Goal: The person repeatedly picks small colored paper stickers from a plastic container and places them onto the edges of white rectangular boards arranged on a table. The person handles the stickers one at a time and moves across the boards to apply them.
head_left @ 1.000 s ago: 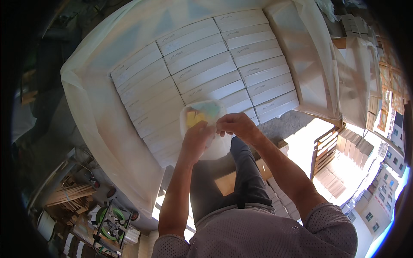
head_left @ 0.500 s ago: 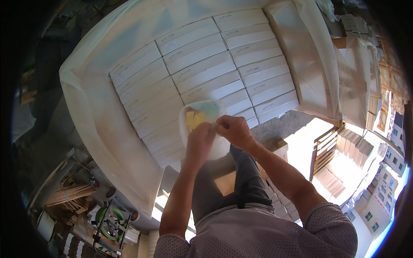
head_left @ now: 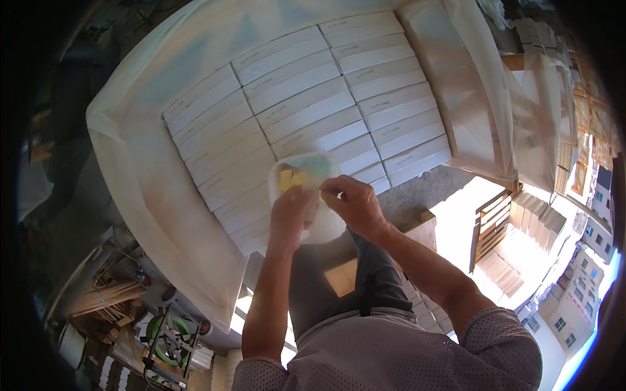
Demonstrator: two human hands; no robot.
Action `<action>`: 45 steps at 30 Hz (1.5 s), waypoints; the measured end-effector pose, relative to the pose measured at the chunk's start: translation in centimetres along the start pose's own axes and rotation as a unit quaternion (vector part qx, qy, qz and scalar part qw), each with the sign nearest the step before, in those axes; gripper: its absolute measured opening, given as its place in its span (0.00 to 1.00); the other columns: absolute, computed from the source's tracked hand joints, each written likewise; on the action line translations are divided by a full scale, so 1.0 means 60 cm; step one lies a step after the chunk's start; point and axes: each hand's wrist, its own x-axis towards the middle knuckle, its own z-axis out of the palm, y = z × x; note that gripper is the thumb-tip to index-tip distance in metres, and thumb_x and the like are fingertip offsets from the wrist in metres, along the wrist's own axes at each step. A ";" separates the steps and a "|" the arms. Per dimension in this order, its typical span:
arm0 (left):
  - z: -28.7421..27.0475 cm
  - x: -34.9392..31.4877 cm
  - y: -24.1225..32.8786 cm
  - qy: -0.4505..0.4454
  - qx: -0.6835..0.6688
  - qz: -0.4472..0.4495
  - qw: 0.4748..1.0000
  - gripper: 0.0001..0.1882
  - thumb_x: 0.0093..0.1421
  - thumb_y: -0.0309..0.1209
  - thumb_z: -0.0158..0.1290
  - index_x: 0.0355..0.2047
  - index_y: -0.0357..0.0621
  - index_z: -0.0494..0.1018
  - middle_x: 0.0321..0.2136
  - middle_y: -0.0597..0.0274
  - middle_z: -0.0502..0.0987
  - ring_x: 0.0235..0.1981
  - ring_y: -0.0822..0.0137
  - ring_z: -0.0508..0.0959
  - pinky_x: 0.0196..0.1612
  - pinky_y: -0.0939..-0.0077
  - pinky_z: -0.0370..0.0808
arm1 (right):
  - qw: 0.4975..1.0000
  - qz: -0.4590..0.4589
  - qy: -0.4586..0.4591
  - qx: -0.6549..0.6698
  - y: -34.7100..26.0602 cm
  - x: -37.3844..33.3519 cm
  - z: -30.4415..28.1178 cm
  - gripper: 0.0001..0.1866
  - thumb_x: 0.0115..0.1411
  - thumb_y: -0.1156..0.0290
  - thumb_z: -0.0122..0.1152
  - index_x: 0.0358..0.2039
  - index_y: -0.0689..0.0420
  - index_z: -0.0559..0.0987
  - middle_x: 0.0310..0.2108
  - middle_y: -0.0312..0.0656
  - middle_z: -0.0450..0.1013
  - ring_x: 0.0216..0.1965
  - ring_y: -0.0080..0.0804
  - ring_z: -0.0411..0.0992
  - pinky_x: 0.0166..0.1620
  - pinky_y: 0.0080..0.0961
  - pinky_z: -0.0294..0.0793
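A whitish tub or bag [head_left: 331, 225] with a pale rim is in front of my body, and yellow pieces [head_left: 291, 178] and a pale blue-green piece [head_left: 315, 164] show inside it. My left hand [head_left: 291, 215] is closed at its near left side; what the fingers hold is hidden. Over the right side of the opening, my right hand [head_left: 355, 205] is closed in a pinch, fingertips close to the left hand. Anything in that pinch is too small to make out. Beyond the tub lie rows of white boxes [head_left: 306, 104], packed tightly together.
Translucent plastic sheeting [head_left: 153, 195] drapes around the boxes on the left, with more sheeting [head_left: 479, 98] on the right. A wheeled strapping cart [head_left: 171, 342] stands lower left near a bundle of wooden strips [head_left: 107, 298]. A wooden pallet [head_left: 490, 225] stands in sunlight on the right.
My left hand has shifted slightly left and down and turned. My right hand has moved a little left and lower. The boxes and sheeting stay where they were, apart from a slight view shift.
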 end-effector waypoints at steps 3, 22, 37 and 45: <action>0.000 0.003 -0.014 0.009 0.049 0.030 0.998 0.12 0.64 0.35 0.55 0.41 0.39 0.75 0.23 0.66 0.74 0.20 0.78 0.69 0.20 0.81 0.64 | 1.000 -0.001 0.002 -0.012 0.002 0.005 0.004 0.10 0.57 0.69 0.65 0.39 0.58 0.80 0.35 0.43 0.79 0.34 0.36 0.79 0.40 0.27 0.76; 0.013 -0.003 -0.013 -0.044 0.025 0.087 0.995 0.10 0.67 0.28 0.50 0.44 0.35 0.75 0.26 0.63 0.77 0.20 0.79 0.69 0.23 0.84 0.65 | 0.985 0.093 -0.109 0.098 0.029 0.039 -0.012 0.11 0.57 0.66 0.60 0.34 0.60 0.83 0.24 0.37 0.77 0.27 0.22 0.73 0.32 0.22 0.72; -0.013 0.031 -0.077 0.112 0.068 0.144 0.981 0.07 0.66 0.29 0.50 0.37 0.37 0.70 0.22 0.64 0.74 0.20 0.76 0.70 0.23 0.80 0.67 | 0.999 0.044 0.027 0.013 0.048 0.047 0.020 0.08 0.60 0.70 0.59 0.34 0.63 0.80 0.27 0.39 0.78 0.28 0.22 0.74 0.35 0.22 0.74; -0.045 0.104 -0.169 0.252 0.469 0.248 0.809 0.12 0.65 0.35 0.54 0.38 0.38 0.73 0.22 0.64 0.75 0.21 0.75 0.72 0.27 0.81 0.70 | 0.980 0.085 0.172 0.050 0.070 0.096 -0.005 0.10 0.59 0.67 0.62 0.34 0.62 0.80 0.25 0.40 0.79 0.26 0.24 0.77 0.34 0.23 0.75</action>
